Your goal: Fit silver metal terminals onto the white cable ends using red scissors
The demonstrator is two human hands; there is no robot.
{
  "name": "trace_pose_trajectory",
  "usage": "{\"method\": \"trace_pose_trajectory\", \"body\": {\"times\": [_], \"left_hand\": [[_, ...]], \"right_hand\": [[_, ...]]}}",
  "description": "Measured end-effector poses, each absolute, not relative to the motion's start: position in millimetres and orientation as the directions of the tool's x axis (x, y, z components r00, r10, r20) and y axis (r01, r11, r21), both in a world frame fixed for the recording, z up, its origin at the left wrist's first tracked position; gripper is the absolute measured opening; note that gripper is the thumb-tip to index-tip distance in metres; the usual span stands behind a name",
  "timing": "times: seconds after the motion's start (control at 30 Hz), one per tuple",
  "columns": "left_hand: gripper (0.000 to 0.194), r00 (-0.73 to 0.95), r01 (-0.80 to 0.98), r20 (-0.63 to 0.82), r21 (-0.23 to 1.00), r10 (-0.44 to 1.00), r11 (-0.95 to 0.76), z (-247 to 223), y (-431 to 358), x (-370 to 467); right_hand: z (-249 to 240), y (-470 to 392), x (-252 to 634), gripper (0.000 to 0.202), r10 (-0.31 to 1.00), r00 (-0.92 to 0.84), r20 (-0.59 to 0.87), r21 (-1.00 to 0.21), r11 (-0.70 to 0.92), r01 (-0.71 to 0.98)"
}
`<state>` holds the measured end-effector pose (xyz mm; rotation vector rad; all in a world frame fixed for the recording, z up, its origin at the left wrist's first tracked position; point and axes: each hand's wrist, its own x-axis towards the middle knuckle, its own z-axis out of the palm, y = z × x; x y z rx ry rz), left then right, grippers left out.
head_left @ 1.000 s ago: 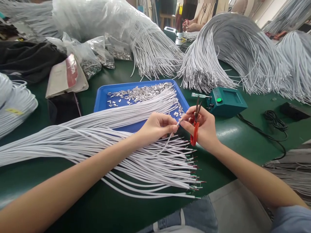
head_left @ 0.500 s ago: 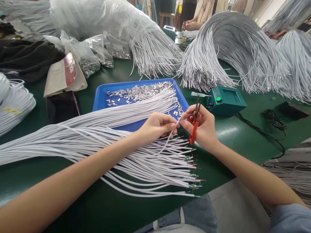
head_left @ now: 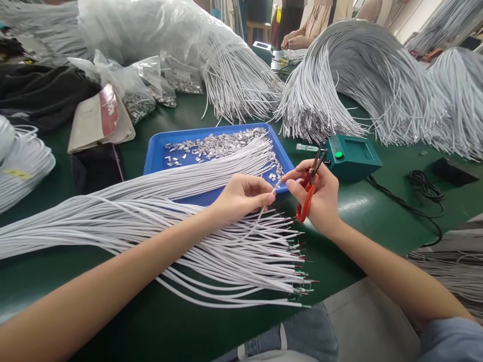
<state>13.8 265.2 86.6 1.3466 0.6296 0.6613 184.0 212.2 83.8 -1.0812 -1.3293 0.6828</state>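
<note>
My left hand [head_left: 245,197] pinches a white cable [head_left: 263,212] near its end, where a small metallic tip shows. Close to that tip, my right hand [head_left: 320,193] holds scissors with red handles [head_left: 305,203]; their dark blades point up, and its thumb and index finger are slightly off the cable end. Below my left hand a fan of white cables [head_left: 241,261] lies with stripped red and green wire ends. Behind both hands is a blue tray [head_left: 151,156] with small metal pieces [head_left: 222,143] and another cable bundle [head_left: 211,176].
A green device [head_left: 354,157] with a lit button stands right of the tray. Large cable bundles [head_left: 317,95] line the back. A booklet [head_left: 90,120] and a dark phone-like object [head_left: 98,168] lie left. Another person's hands [head_left: 296,41] show at the far back.
My right hand has shifted slightly right with the scissors, and its fingertips have come off the cable end. The scissors have tilted to the right. My left hand has barely moved.
</note>
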Motion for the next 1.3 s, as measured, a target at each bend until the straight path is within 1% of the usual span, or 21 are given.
{"method": "trace_pose_trajectory", "body": {"times": [0.13,0.37,0.47,0.63,0.73,0.8,0.93,1.07,1.13,1.3], "left_hand": [[0.033,0.659,-0.068,-0.025,0.993,0.752,0.092,86.7,265.6,14.5],[0.034,0.651,-0.040,0.014,0.999,0.759,0.016,89.7,264.5,16.9],[0.034,0.662,-0.036,0.016,0.999,0.749,0.011,89.9,263.5,16.6],[0.033,0.723,-0.074,-0.003,0.994,0.690,0.082,89.2,263.9,15.6],[0.035,0.752,-0.063,-0.012,0.994,0.659,0.090,88.6,264.9,15.6],[0.036,0.747,-0.048,-0.025,0.995,0.664,0.091,88.3,265.2,15.6],[0.036,0.690,-0.043,-0.054,0.992,0.722,0.115,88.3,264.3,15.5],[0.032,0.673,-0.050,-0.062,0.990,0.737,0.130,88.8,263.2,16.1],[0.029,0.671,-0.049,-0.064,0.990,0.739,0.130,88.9,263.1,16.6],[0.026,0.651,-0.047,-0.056,0.992,0.757,0.114,88.3,263.1,16.8]], "right_hand": [[84.7,212.4,182.4,0.021,0.909,0.133,0.396,-0.913,0.374,0.163],[88.4,211.8,182.4,0.027,0.944,0.060,0.325,-0.944,0.320,0.078],[88.0,212.2,182.6,0.027,0.938,0.055,0.341,-0.938,0.337,0.082],[84.7,212.4,182.2,0.025,0.924,0.054,0.380,-0.923,0.374,0.088],[84.5,212.2,182.6,0.026,0.903,0.051,0.427,-0.902,0.422,0.084],[85.3,212.8,183.5,0.026,0.894,0.064,0.444,-0.894,0.438,0.090],[84.3,219.7,189.3,0.025,0.878,0.189,0.440,-0.894,0.408,0.188],[78.6,235.2,198.5,0.022,0.847,0.291,0.446,-0.887,0.372,0.274],[75.5,243.0,201.9,0.020,0.850,0.294,0.437,-0.886,0.350,0.305],[68.8,251.4,203.9,0.019,0.895,0.188,0.403,-0.832,0.274,0.482]]}}
